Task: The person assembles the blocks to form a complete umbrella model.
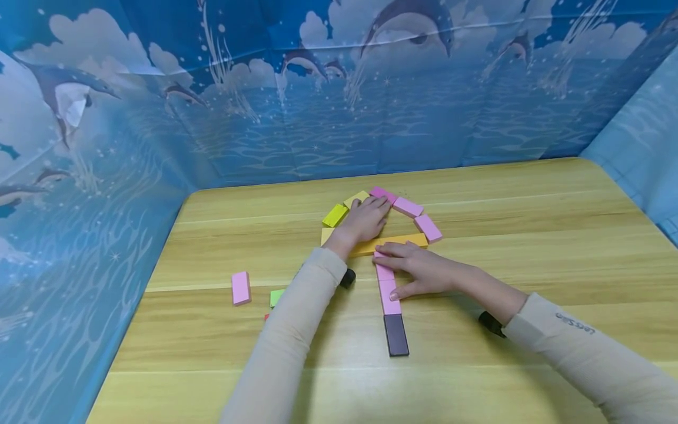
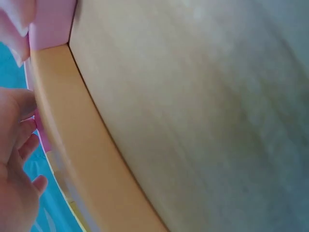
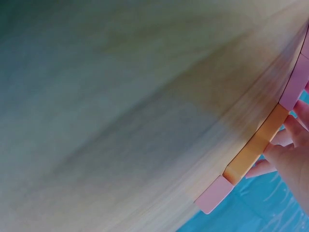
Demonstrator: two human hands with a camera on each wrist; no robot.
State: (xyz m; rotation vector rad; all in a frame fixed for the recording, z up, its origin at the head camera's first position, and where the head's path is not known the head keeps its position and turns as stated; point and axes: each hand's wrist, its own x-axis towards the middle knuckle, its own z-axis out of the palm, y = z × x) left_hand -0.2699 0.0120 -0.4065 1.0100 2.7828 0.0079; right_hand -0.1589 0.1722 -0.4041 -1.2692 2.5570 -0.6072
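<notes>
Flat blocks form an arch over a long orange bar point(image 1: 410, 239), with a column below it. My left hand point(image 1: 364, 221) reaches inside the arch, palm down, its fingertips at the magenta block point(image 1: 379, 192) on top. Down the left side run a pale yellow block point(image 1: 356, 198) and a bright yellow block point(image 1: 335, 215); down the right, a pink block point(image 1: 408, 206) and another pink block point(image 1: 428, 228). Spread fingers of my right hand point(image 1: 424, 269) rest over the column's upper pink block point(image 1: 385, 273), thumb at the lower pink block point(image 1: 389, 300). A black block point(image 1: 396, 335) ends the column.
A loose pink block point(image 1: 241, 288) lies at the left of the wooden table point(image 1: 185, 341). Near it, a green block point(image 1: 276, 298) and a red piece point(image 1: 266, 317) are partly hidden by the left sleeve. A blue dolphin-print curtain point(image 1: 339, 129) stands behind the table.
</notes>
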